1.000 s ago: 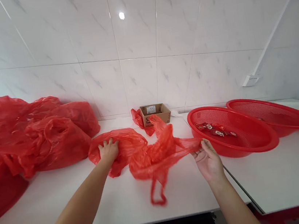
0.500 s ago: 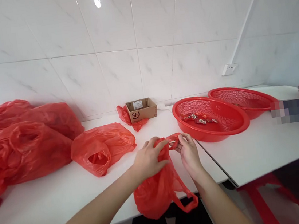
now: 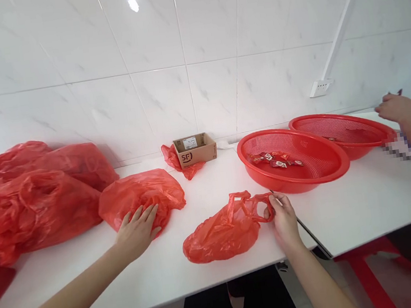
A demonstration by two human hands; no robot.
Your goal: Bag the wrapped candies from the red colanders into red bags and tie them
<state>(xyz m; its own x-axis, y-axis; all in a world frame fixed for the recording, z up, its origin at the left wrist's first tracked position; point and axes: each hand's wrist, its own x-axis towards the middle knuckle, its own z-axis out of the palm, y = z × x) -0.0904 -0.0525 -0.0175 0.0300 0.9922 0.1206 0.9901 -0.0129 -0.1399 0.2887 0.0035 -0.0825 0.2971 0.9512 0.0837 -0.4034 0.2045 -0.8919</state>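
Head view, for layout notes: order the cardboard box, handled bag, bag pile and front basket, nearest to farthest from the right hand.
1. Handled bag, held in right hand
2. Front basket, just beyond it
3. Cardboard box, near the wall
4. Bag pile, far left

The right grip point(image 3: 285, 219) pinches a red handled bag point(image 3: 222, 238) lying on the white desk point(image 3: 161, 276); the left grip point(image 3: 136, 236) rests, fingers spread, on a wider red bag point(image 3: 137, 185). Behind stands a cardboard box point(image 3: 198, 155); rightward, a red basket point(image 3: 300, 182) holds small packets point(image 3: 278, 164).
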